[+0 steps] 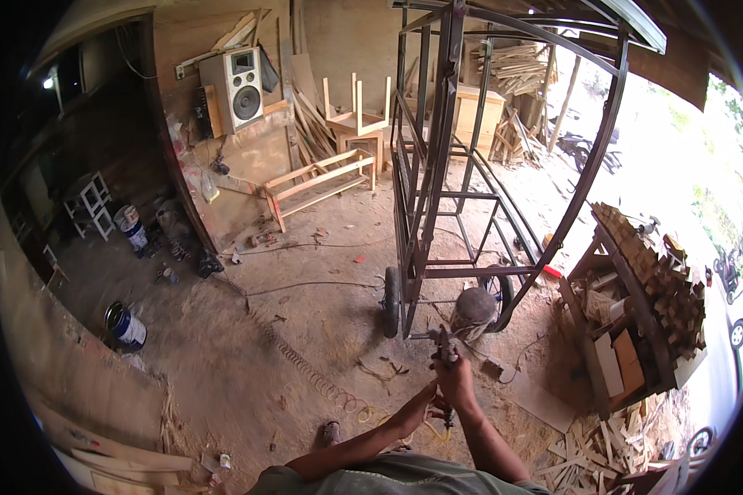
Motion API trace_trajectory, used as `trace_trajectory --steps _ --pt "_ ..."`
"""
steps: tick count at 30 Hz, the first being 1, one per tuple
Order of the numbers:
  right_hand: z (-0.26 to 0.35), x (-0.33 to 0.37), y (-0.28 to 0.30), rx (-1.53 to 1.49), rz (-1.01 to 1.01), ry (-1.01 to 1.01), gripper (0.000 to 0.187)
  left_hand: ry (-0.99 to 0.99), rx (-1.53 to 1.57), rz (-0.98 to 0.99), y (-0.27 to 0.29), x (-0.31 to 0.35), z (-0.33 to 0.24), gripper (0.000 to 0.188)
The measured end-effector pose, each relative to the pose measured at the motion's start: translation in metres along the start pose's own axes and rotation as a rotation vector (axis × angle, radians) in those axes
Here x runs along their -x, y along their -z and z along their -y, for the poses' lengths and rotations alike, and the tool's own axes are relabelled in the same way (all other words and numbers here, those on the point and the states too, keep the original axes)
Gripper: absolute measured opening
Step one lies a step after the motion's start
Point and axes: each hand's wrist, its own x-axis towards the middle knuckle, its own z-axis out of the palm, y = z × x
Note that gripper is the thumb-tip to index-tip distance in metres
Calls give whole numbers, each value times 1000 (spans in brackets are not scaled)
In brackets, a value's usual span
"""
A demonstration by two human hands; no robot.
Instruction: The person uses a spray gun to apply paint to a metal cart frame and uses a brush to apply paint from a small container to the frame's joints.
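Observation:
My right hand (456, 381) is wrapped round a dark spray gun (444, 342) that points away from me. Close beneath it, my left hand (425, 401) has its fingers closed at the lower end of the gun, by the hose fitting (448, 417). What the left fingers grip is partly hidden. A yellowish coiled air hose (351, 404) runs from there across the floor to the left. Just beyond the gun stands a rounded grey-brown object (475, 308). Behind that rises a tall dark metal frame (437, 177) on wheels, with one black tyre (392, 301) at its left.
A wooden rack (636, 330) piled with wood blocks stands right, with scrap wood (598, 445) below it. A bare wooden bench frame (318, 183) and an upturned stool (357, 122) are at the back. Left are a paint bucket (125, 326), a doorway and a wall speaker (233, 91). Cables cross the dusty floor.

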Motion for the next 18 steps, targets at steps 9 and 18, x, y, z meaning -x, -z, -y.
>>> trace_trajectory --steps 9,18 --pt "78 -10 -50 71 -181 -199 19 71 -165 456 59 37 -102 49" --pt "137 3 -102 51 -276 -270 22 86 -337 723 105 14 -144 25"
